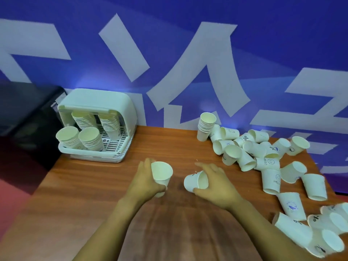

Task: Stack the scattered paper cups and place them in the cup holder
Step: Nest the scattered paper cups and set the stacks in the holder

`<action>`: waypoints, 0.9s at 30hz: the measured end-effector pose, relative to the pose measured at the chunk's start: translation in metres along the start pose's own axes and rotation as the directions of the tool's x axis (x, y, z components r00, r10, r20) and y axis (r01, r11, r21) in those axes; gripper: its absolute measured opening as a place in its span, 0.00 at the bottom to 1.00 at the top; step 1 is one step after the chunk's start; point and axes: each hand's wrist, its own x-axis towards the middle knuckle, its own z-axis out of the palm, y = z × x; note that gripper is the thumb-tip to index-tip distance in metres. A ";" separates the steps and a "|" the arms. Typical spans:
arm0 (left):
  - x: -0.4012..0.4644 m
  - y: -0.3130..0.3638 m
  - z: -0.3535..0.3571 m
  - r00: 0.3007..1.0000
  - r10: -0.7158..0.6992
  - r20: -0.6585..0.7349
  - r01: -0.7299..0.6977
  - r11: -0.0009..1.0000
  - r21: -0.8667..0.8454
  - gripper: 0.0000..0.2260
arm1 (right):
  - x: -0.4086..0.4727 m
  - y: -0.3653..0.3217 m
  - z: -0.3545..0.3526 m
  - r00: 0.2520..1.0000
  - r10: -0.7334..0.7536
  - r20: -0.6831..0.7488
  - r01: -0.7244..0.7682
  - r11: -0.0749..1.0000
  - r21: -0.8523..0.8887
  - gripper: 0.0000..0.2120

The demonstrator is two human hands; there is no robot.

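Observation:
My left hand (145, 180) grips a white paper cup (161, 171), mouth up and tilted toward me, above the middle of the wooden table (94, 185). My right hand (216, 185) holds a second white cup (194, 181) on its side, base pointing left toward the first cup; the two cups are a small gap apart. Several loose cups (263, 157) lie scattered on the right side of the table. The white cup holder (98, 102) stands at the back left with several stacks of cups in it.
A short stack of cups (205, 126) stands upright by the blue wall at the back of the pile. More cups (320, 232) lie near the table's right front edge. A black object (28, 110) sits left of the holder, beyond the table's left edge.

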 end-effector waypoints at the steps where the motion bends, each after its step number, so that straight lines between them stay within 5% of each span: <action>1: 0.002 -0.010 -0.016 1.000 0.006 -0.015 -0.007 0.999 -0.033 0.32 | 0.006 -0.019 0.010 0.999 -0.020 -0.026 0.020 1.000 0.006 0.38; 6: -0.001 -0.064 -0.074 1.000 0.013 -0.022 -0.014 0.997 -0.072 0.30 | 0.036 -0.095 0.049 0.991 0.026 -0.134 -0.016 0.997 0.075 0.40; 11: 0.007 -0.104 -0.112 0.998 -0.024 -0.049 0.019 0.995 -0.099 0.38 | 0.049 -0.136 0.083 0.994 0.019 -0.110 -0.013 0.998 0.055 0.32; 17: 0.015 -0.105 -0.115 1.000 -0.020 0.017 0.023 0.988 -0.154 0.40 | 0.056 -0.144 0.087 0.988 0.064 -0.143 -0.054 0.996 0.071 0.36; 27: 0.034 -0.119 -0.144 0.991 -0.063 -0.121 0.061 0.998 -0.017 0.33 | 0.094 -0.144 0.095 0.994 0.098 -0.047 -0.094 0.993 0.072 0.38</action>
